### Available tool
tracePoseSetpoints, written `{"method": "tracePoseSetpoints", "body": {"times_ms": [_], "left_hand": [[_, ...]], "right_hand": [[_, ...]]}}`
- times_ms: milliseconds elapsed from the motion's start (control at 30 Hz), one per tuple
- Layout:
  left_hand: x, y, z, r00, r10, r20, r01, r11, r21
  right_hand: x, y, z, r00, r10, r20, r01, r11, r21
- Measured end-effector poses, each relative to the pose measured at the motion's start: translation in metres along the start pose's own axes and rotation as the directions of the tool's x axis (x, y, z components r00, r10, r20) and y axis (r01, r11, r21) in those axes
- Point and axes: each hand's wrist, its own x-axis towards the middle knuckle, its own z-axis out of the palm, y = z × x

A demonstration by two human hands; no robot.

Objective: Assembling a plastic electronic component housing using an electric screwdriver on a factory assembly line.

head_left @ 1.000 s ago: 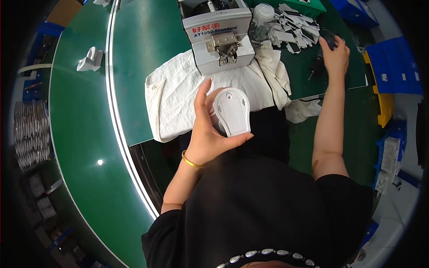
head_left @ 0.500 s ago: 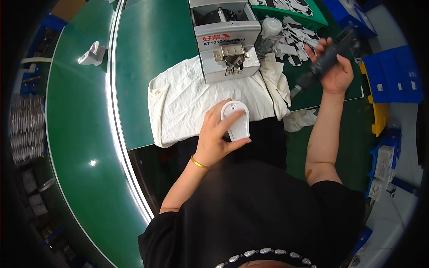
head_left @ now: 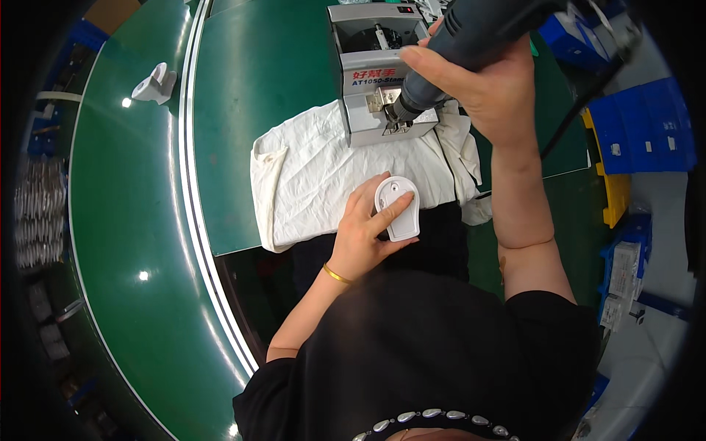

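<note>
You have one white keyhole-shaped plastic piece [head_left: 404, 225] just off centre toward three o'clock. You've one grey boxy machine [head_left: 358, 103] at twelve, one dark-grey cylindrical tool [head_left: 467, 37] at one.

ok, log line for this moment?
left hand: holds white part | right hand: grips dark power screwdriver | tip: at gray machine's front, contact unclear | white cloth: on table

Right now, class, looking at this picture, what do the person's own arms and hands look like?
Both hands are bare, without gloves. Above the left hand, a thin, gold-coloured bracelet circles the wrist; the right hand has no bracelet visible at its wrist. Both forearms are uncovered, with a short black left sleeve and a matching right sleeve.
</note>
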Motion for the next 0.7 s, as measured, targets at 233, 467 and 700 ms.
{"method": "tracePoseSetpoints", "body": {"times_ms": [233, 467, 700], "left_hand": [[-0.001, -0.004, 0.002, 0.999, 0.028, -0.028, -0.027, 1.0, 0.016], [0.002, -0.003, 0.002, 1.0, 0.004, -0.019, -0.004, 1.0, 0.014], [-0.001, -0.001, 0.002, 0.999, -0.014, -0.037, 0.014, 1.0, -0.008]], "right_hand": [[0.011, 0.002, 0.025, 0.999, -0.033, -0.005, 0.033, 0.94, 0.339], [-0.016, 0.027, 0.017, 0.977, -0.215, 0.003, 0.189, 0.865, 0.464], [-0.067, -0.001, 0.019, 0.989, -0.145, 0.03, 0.138, 0.974, 0.178]]}}
